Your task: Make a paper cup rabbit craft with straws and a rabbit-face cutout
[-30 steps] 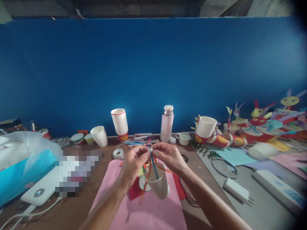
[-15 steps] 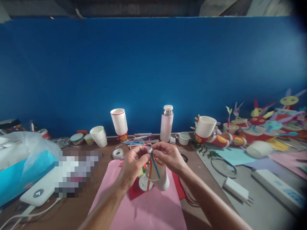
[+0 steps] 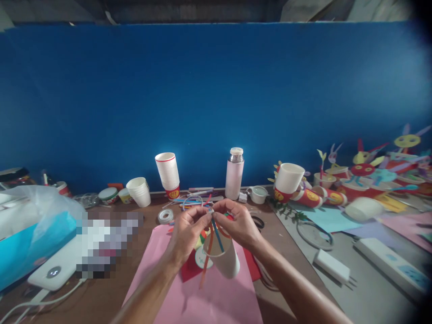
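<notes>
Blue strip (image 3: 218,236) and orange strip (image 3: 204,272), pinched together above a white cup (image 3: 229,264).
From where I stand, the person's left hand (image 3: 191,226) and right hand (image 3: 238,221) meet near the centre of the frame, thumbs and fingertips closed on the strips' upper ends. The cup tilts just below, lower centre, over a pink sheet (image 3: 162,279); whether it touches I can't tell. Behind stand a pale flask (image 3: 234,179) and, left of it, stacked cups (image 3: 168,171).
</notes>
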A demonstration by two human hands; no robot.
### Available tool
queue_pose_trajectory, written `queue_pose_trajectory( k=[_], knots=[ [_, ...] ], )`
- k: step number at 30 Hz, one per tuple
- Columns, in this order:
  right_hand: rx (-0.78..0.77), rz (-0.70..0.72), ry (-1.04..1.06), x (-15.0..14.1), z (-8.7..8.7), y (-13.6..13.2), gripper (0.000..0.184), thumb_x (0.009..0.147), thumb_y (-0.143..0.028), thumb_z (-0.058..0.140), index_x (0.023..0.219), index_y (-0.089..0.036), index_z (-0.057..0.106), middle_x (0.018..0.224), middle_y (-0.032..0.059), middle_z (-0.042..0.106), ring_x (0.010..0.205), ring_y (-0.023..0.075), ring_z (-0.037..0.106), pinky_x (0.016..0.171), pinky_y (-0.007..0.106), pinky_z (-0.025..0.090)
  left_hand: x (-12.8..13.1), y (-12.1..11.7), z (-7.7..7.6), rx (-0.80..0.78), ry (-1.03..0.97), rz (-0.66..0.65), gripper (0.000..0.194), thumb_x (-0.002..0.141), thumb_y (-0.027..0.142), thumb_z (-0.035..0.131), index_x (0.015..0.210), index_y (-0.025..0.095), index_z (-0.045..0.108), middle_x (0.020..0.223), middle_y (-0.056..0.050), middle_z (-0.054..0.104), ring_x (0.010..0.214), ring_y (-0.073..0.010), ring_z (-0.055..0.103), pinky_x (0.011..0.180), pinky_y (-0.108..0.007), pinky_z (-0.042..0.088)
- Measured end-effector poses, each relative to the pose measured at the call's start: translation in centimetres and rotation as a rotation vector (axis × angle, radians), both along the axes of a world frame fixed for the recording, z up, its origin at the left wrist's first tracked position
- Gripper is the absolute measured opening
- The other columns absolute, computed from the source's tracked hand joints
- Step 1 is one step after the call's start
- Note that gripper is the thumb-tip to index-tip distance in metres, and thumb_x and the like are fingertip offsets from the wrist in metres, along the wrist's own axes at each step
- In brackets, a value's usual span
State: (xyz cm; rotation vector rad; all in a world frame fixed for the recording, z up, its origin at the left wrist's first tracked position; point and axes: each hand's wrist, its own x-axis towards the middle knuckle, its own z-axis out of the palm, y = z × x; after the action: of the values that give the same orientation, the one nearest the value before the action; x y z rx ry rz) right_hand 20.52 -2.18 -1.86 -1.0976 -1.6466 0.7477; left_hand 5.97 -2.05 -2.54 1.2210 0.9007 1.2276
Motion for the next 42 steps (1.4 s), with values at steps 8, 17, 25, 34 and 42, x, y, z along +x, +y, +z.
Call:
queue_pose_trajectory(
  k=[8,17,25,34,42],
  knots=[
    [-0.056,0.116,0.142,0.36,-0.49,0.39,0.019,0.077,-0.029,0.054,0.089,-0.015,0.061,0.079,0.003,0.064,0.073,0.0144,0.058,0.066,0.024,0.045,-0.09,-0.15,0.78,0.039,0.006,0.023,0.017,0.068,0.024,0.066,0.082,0.015,0.068,0.069,-0.002,0.067,0.063,-0.0131,0.06,0.065,-0.024,0.047],
    [-0.08,0.057,-0.034,0.1,0.03,0.2,0.017,0.076,-0.027,0.053,0.073,-0.016,0.064,0.067,0.0005,0.064,0.063,0.0139,0.057,0.061,0.022,0.042,-0.13,-0.06,0.58,0.071,0.079,0.068,0.022,0.068,0.025,0.066,0.088,0.016,0.07,0.076,-0.004,0.071,0.07,-0.0163,0.063,0.067,-0.024,0.049],
    [-0.018,-0.022,-0.095,-0.04,0.03,0.01,0.017,0.076,-0.026,0.052,0.071,-0.018,0.066,0.064,-0.0002,0.064,0.061,0.0139,0.056,0.06,0.023,0.042,-0.18,0.28,0.02,0.043,0.064,0.016,0.025,0.069,0.026,0.065,0.093,0.018,0.068,0.077,-0.003,0.069,0.067,-0.0151,0.061,0.065,-0.025,0.048],
    [-0.029,-0.014,-0.067,-0.12,-0.03,0.02,0.016,0.075,-0.024,0.052,0.072,-0.017,0.065,0.065,-0.0006,0.063,0.061,0.0132,0.055,0.058,0.021,0.04,0.09,0.36,0.27,-0.017,-0.003,0.039,0.016,0.064,0.026,0.069,0.076,0.015,0.065,0.064,0.0,0.065,0.059,-0.0125,0.058,0.059,-0.024,0.046],
    [-0.034,-0.008,-0.044,-0.21,-0.08,0.05,0.017,0.076,-0.027,0.052,0.071,-0.017,0.065,0.064,-0.0013,0.063,0.062,0.0128,0.055,0.057,0.021,0.04,0.11,0.35,0.52,-0.037,-0.01,0.074,0.019,0.06,0.027,0.072,0.073,0.015,0.066,0.063,0.001,0.064,0.054,-0.01,0.056,0.054,-0.021,0.044]
  ],
)
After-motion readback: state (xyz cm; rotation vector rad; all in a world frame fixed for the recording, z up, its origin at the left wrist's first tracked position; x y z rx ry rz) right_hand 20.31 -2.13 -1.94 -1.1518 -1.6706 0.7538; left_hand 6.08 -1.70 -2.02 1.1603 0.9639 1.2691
